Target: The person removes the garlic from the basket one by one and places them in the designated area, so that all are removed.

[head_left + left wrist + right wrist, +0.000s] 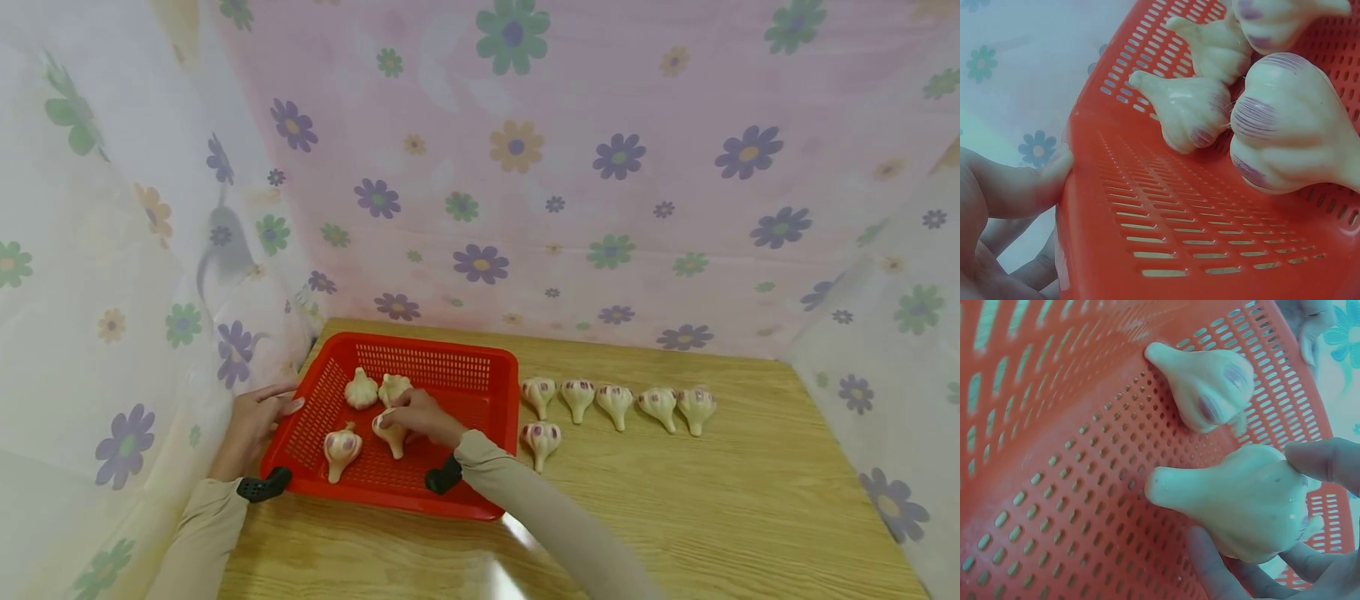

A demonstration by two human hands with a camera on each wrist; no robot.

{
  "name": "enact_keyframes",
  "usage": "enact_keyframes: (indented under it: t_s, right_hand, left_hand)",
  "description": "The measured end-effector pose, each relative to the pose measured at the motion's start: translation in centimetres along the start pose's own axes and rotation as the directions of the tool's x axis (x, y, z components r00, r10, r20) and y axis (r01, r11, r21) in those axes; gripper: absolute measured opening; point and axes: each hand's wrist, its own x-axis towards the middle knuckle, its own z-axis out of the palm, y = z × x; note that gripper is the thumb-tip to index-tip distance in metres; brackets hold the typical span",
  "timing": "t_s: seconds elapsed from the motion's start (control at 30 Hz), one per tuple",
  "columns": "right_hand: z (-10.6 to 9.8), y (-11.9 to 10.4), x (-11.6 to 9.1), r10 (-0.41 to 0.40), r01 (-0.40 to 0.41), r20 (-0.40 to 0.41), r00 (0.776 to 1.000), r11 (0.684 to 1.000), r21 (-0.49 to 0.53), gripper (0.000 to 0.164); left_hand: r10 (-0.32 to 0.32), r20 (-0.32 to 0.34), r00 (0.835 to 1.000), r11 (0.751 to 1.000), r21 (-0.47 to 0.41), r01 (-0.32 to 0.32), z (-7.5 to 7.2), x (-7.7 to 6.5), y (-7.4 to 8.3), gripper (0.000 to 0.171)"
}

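A red plastic basket point(457, 504) with slotted walls stands on the table's left part. My left hand point(253, 425) holds its left rim; in the left wrist view the thumb lies on the rim point(1067, 206) and the fingers are outside the wall. Inside the basket, my right hand point(426, 415) grips a garlic bulb point(1241, 503) between thumb and fingers, its stem pointing toward the front in the head view. Another garlic bulb point(342, 450) lies to its left, and two more, a left one point(361, 390) and a right one point(393, 388), lie near the back wall.
Right of the basket, several garlic bulbs point(616, 402) form a row on the wooden table point(720, 517), stems toward the front. One more bulb point(542, 440) lies before the row's left end, close to the basket. Flowered cloth point(570, 233) hangs behind and at both sides.
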Motion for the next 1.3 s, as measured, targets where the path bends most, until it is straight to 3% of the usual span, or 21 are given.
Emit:
enact_keyframes:
  t_s: [0.6,1.3]
  right_hand:
    - [-2.5,-1.3,-1.7,0.008,-0.007,-0.031,0.999,0.999,0.032,0.037]
    - [-4.7,-2.9,-4.1,-0.028,0.030,-0.037,0.999,0.998,0.064,0.035]
  left_hand:
    - [-0.007,0.000,1.000,1.000,-0.008,0.007,-0.1,0.2,-0.1,0.051]
    - [0.003,0.013,1.000,1.000,0.023,-0.003,-0.2,0.2,-0.2,0.051]
